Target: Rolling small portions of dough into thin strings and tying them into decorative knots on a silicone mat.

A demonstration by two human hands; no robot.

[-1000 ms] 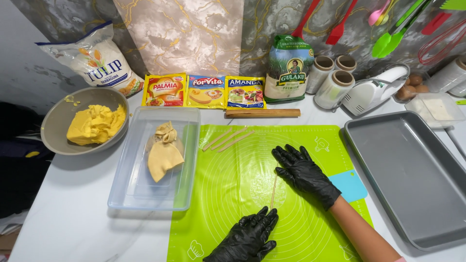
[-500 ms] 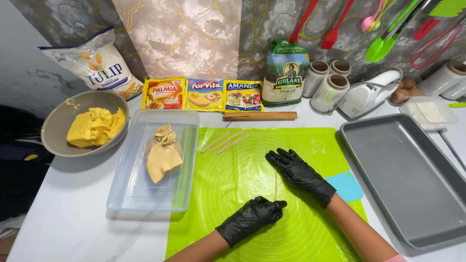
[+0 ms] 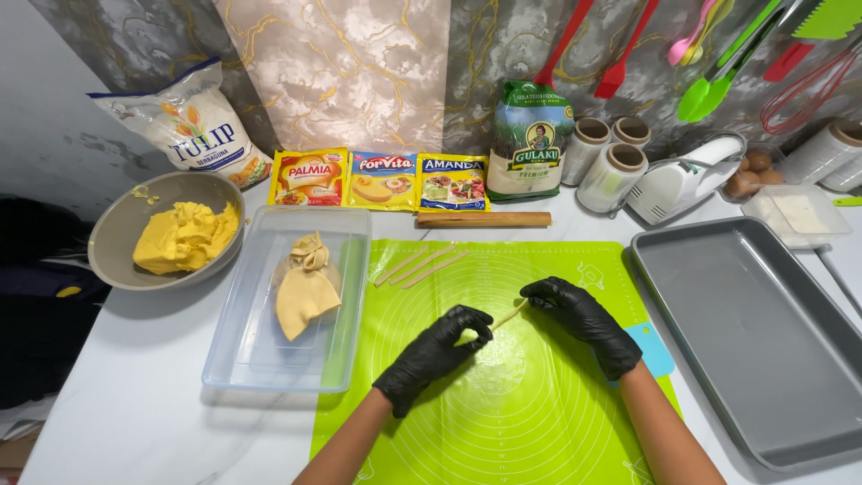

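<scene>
On the green mat point(image 3: 539, 404), seen from the head camera, a thin dough strip point(image 3: 509, 314) lay pinched between both gloved hands. It looked fragile; uneven pull or pressure could have snapped it. Left hand point(image 3: 437, 355) curled narrow over one end, right hand point(image 3: 579, 319) gripping the other, wrists low.

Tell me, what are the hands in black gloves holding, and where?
A thin strip of dough, held at its two ends: the left hand pinches the near end, the right hand the far end, above the green mat.
</scene>
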